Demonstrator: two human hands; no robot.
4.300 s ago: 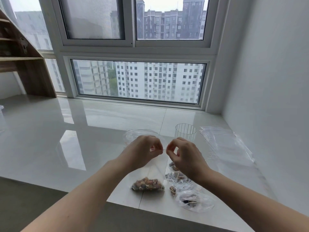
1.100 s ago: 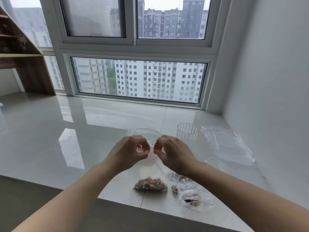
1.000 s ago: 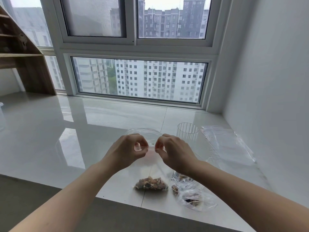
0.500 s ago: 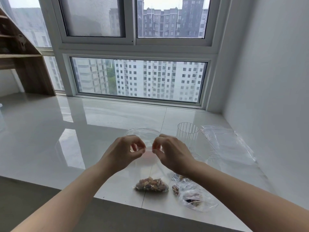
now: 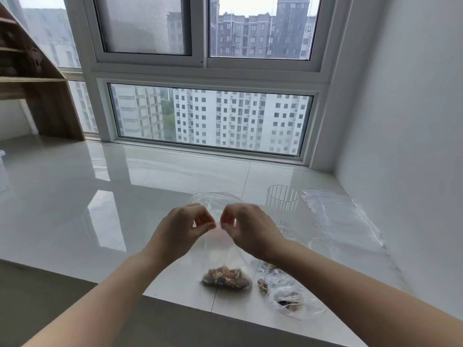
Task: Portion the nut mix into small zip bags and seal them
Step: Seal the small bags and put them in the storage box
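Item: small zip bag (image 5: 220,256), clear plastic, held upright over the glossy white counter (image 5: 100,209), its charge of nut mix (image 5: 226,278) settled at the bottom, which rests on or just above the surface near the front edge. Left hand (image 5: 181,230): thumb and forefinger curled, pinching the bag's top strip. Right hand (image 5: 246,227): the same, pinching the strip just beside the left; fingers of both narrow, closed on the plastic, with a short stretch of strip between them. Step in hand, by judgement: pressing the zip closed. To do it well, keep the strip taut and level between the two pinches, line up the two tracks before pressing, then work one pinch outward to each corner so that no gap stays; press out spare air first, and keep the nuts low, clear of the track. Whether the strip is already mated cannot be told. Adjacent: a loose crumpled bag with nuts (image 5: 288,294) to the right, lying on the counter; a ribbed clear cup (image 5: 283,200) behind the right hand; a shallow clear container (image 5: 213,197) behind both hands; a flat stack of clear bags (image 5: 338,216) toward the right wall. Risk: a nut or crumb caught in the track would leave the seal open.
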